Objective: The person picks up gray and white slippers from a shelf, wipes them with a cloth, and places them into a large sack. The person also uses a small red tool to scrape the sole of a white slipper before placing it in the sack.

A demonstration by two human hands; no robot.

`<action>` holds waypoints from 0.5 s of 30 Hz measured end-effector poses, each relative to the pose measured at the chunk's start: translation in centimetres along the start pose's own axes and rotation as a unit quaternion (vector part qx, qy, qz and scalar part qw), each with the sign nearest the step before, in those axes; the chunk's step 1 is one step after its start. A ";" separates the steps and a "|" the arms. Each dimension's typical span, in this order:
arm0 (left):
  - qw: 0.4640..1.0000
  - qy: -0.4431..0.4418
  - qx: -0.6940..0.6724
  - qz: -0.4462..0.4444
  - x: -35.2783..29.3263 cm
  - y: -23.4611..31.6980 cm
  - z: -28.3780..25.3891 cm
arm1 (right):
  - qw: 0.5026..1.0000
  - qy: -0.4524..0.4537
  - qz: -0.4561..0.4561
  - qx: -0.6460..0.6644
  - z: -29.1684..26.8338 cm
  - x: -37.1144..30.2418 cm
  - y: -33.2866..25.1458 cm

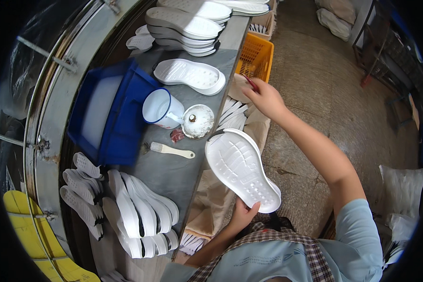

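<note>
My left hand grips a white shoe sole by its lower end, thumb over the rim. The sole's inner face, with grooves and small round dents, is turned up, and a dark piece shows at its upper left edge. Above and beyond it, my right hand is closed around a thin dark red thing, only part of which shows; its kind is unclear. That hand is apart from the sole, near a yellow crate. Another white sole lies on the grey bench.
A white enamel mug, a round white lid, a brush and a blue bin stand on the bench. Soles are stacked at its far end and near end. Beyond the bench edge is the yellow crate.
</note>
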State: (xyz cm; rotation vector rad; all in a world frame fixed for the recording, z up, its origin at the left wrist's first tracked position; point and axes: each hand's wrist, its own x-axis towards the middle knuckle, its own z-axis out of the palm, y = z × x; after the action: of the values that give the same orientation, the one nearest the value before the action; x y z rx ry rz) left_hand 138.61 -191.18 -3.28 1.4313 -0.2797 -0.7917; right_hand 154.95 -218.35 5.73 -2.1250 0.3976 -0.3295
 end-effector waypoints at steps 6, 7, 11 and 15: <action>0.999 0.045 0.018 0.010 -1.6 0.6 -1.7 | 0.986 -0.059 0.137 -0.079 5.6 8.9 -3.0; 0.998 0.052 0.022 0.014 -1.8 0.8 -1.8 | 0.985 -0.065 0.127 -0.096 6.0 9.5 -2.5; 0.996 0.072 0.041 0.030 -2.1 1.3 -2.0 | 0.972 -0.114 0.186 0.090 5.4 9.3 -0.8; 0.994 0.090 0.034 0.050 -2.0 1.3 -1.7 | 0.889 -0.122 0.303 0.322 1.1 3.5 0.1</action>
State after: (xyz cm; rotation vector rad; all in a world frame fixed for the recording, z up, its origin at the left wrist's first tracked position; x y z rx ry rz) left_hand 138.62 -188.70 -1.79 1.5289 -0.2404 -0.5719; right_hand 158.55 -218.96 5.34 -1.2830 0.6690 0.1602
